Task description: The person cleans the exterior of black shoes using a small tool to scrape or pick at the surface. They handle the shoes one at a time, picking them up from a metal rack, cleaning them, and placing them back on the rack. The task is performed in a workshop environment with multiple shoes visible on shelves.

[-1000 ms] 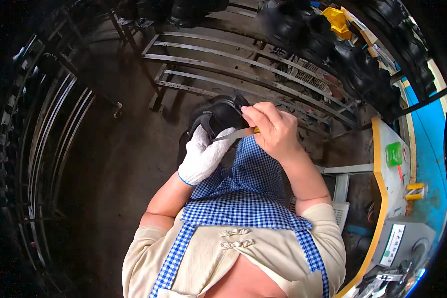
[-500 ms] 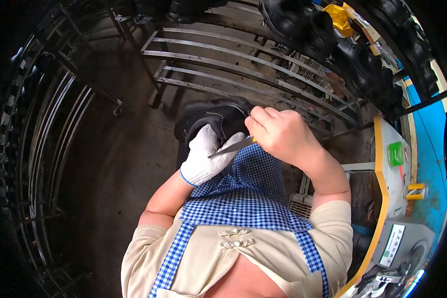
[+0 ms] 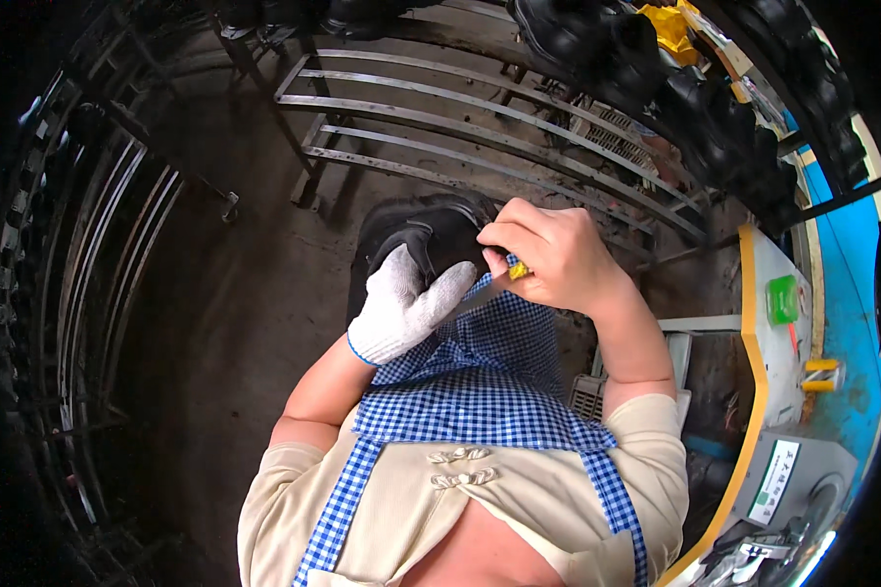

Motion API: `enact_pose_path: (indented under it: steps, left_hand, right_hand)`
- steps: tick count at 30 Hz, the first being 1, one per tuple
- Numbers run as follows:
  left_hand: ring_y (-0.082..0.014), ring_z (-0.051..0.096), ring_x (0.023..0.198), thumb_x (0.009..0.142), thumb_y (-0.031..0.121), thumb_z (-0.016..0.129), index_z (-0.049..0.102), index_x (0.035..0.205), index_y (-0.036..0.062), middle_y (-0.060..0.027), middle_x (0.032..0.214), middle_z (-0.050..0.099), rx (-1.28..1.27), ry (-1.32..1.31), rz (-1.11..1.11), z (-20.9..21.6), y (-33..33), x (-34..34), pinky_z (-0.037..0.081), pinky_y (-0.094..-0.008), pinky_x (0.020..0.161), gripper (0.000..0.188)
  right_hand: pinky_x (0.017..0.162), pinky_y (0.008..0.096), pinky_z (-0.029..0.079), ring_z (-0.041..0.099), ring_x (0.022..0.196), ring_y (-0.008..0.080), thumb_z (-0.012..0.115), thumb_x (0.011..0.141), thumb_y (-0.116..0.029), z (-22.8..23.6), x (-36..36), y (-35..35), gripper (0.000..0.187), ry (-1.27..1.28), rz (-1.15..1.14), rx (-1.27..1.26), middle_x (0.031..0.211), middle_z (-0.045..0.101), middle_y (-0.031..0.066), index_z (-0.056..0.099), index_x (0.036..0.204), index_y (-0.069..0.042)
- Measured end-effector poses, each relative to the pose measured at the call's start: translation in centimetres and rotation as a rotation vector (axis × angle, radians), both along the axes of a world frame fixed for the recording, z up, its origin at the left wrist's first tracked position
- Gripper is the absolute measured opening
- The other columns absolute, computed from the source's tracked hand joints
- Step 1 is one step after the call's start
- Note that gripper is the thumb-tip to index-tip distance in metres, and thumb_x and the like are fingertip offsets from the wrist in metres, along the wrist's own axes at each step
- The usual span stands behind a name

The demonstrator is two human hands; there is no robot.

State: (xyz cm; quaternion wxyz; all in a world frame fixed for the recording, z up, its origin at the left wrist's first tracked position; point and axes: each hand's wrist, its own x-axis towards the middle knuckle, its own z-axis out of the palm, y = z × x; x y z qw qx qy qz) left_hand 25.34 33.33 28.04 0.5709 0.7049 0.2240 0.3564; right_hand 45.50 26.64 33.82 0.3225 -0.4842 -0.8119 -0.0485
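My left hand (image 3: 401,311), in a white knit glove with a blue cuff edge, is closed on a black shoe (image 3: 437,235) held over my lap. Its gloved thumb stands apart on the near side, and the other fingers reach into or behind the shoe opening, partly hidden. My bare right hand (image 3: 550,256) is at the shoe's right end with its fingers curled. In it is a small knife (image 3: 520,269) with a yellow handle part; the blade slants down-left toward the gloved thumb and looks blurred. Whether the right fingertips also touch the shoe I cannot tell.
Metal racks stand ahead (image 3: 401,110) and on the left (image 3: 98,284). Black shoes (image 3: 705,117) line a rack at upper right. To my right is a yellow-edged table (image 3: 749,333) with a green box (image 3: 781,299), a yellow spool (image 3: 822,376) and a grey machine (image 3: 803,484).
The knife has turned in my right hand, its yellow part now facing me and its blade less visible. The shoe and gloved hand have shifted slightly.
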Motion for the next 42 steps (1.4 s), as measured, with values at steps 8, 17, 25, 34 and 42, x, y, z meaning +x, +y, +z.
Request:
enact_pose_path:
  steps: [8,17,25,34,42]
  left_hand:
    - [-0.0187,0.065,0.094,0.088,0.011,0.07,0.063,0.118,0.0015,-0.0122,0.107,0.069,0.194,0.109,-0.006,0.7,0.0,-0.3,0.053,-0.0323,0.085,0.032]
    - [-0.0319,0.064,0.064,0.078,0.022,0.068,0.069,0.092,0.0021,-0.016,0.076,0.065,0.952,0.407,-0.256,-0.6,0.8,0.5,0.052,-0.0401,0.057,0.024]
    - [-0.0321,0.066,0.092,0.079,0.02,0.076,0.067,0.107,0.0036,-0.0159,0.1,0.066,0.79,0.203,-0.32,2.1,1.3,-0.8,0.055,-0.0399,0.079,0.034]
    - [-0.0221,0.057,0.117,0.076,0.014,0.082,0.044,0.139,0.0012,-0.0118,0.127,0.058,-0.444,-0.441,0.297,0.8,6.0,-1.3,0.046,-0.0357,0.103,0.075]
    - [-0.0215,0.06,0.114,0.066,0.022,0.09,0.059,0.128,-0.0011,-0.0108,0.12,0.063,-0.112,-0.165,0.053,2.4,5.8,-2.3,0.047,-0.0342,0.102,0.073]
  right_hand:
    - [0.055,0.0353,0.053,0.065,0.062,0.0224,0.075,0.073,-0.009,1.2,0.0,-0.1,0.022,-0.11,-0.083,-0.195,0.081,0.059,0.0062,0.056,0.083,-0.006]
    - [0.094,0.034,0.049,0.061,0.113,0.0198,0.064,0.095,-0.046,-14.7,4.5,-1.0,0.061,1.115,-0.007,-0.84,0.125,0.064,0.0119,0.05,0.141,-0.009]
    - [0.114,0.044,0.033,0.042,0.137,0.0262,0.07,0.088,-0.034,-18.0,-1.3,-3.3,0.075,1.428,-0.025,-0.955,0.148,0.047,0.0145,0.037,0.15,-0.009]
    - [0.094,0.0357,0.05,0.06,0.115,0.0235,0.081,0.079,-0.039,-22.6,0.7,-4.5,0.088,1.604,0.24,-1.129,0.131,0.06,0.0097,0.04,0.147,-0.002]
    - [0.069,0.0255,0.048,0.057,0.074,0.0095,0.069,0.092,-0.011,-10.8,2.6,-1.0,0.022,0.933,-0.077,-0.333,0.09,0.065,0.0019,0.067,0.112,-0.001]
